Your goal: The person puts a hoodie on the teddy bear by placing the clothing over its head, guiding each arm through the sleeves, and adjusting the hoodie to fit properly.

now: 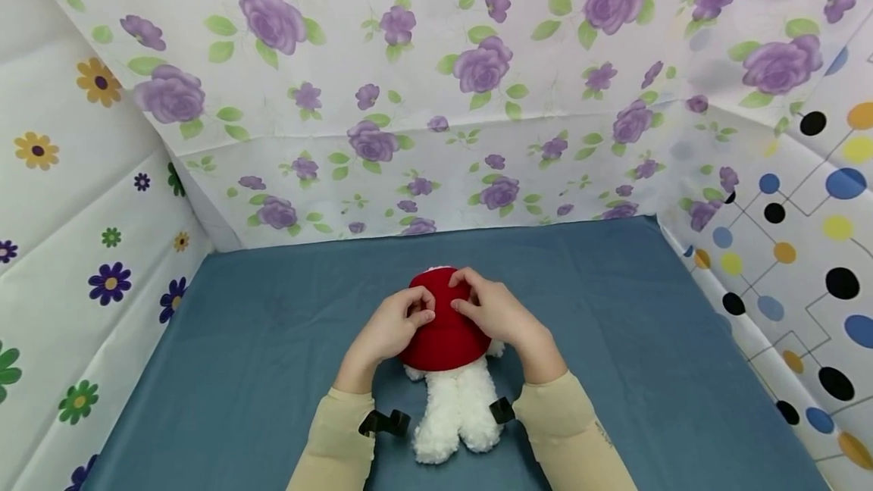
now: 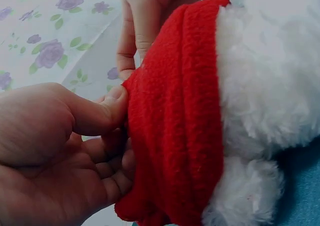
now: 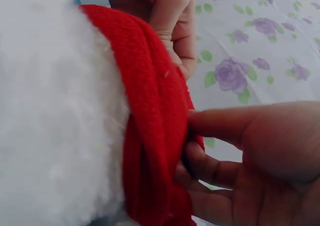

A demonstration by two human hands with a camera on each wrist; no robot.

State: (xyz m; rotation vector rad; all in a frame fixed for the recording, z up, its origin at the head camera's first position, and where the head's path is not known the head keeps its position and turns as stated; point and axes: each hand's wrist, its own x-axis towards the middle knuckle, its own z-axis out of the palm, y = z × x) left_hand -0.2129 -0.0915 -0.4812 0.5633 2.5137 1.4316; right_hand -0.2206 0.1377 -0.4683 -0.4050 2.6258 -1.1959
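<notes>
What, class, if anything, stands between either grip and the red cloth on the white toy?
Nothing visible does: the left grip and the right grip both pinch the red cloth directly. The white toy lies against the cloth, not between it and either grip.

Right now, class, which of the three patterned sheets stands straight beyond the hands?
The back sheet, with purple roses; the left sheet has daisy-like flowers, the right sheet linked coloured dots. The left hand and right hand pinch the red cloth before it.
</notes>
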